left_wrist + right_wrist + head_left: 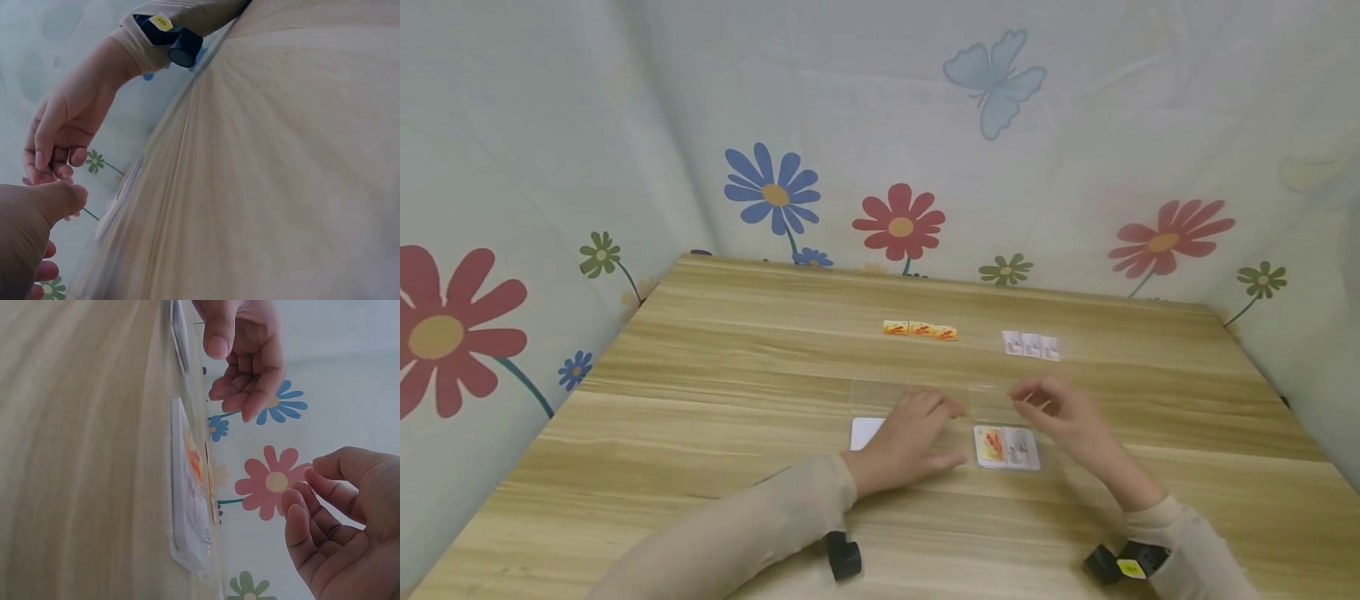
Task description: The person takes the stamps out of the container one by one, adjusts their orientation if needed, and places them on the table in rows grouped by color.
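Observation:
Over the left clear case, my left hand (906, 442) hovers with relaxed fingers and holds nothing visible. It partly hides a white card stack (863, 432) under a clear lid (874, 398). My right hand (1071, 423) is above and to the right of the other case, its fingers loosely bent and nothing seen between them in the right wrist view. That case holds a stack of white cards (182, 506); on top lie an orange-yellow picture piece (992, 445) and a grey-white picture piece (1021, 451), side by side. Its clear lid (987, 403) lies folded back behind it.
Farther back on the wooden table (737, 350) lies a row of small orange-yellow pieces (921, 329). To its right is a row of small grey-white pieces (1032, 345). A flower-printed curtain (850, 100) stands behind the table. Both wrists carry black cameras (844, 558).

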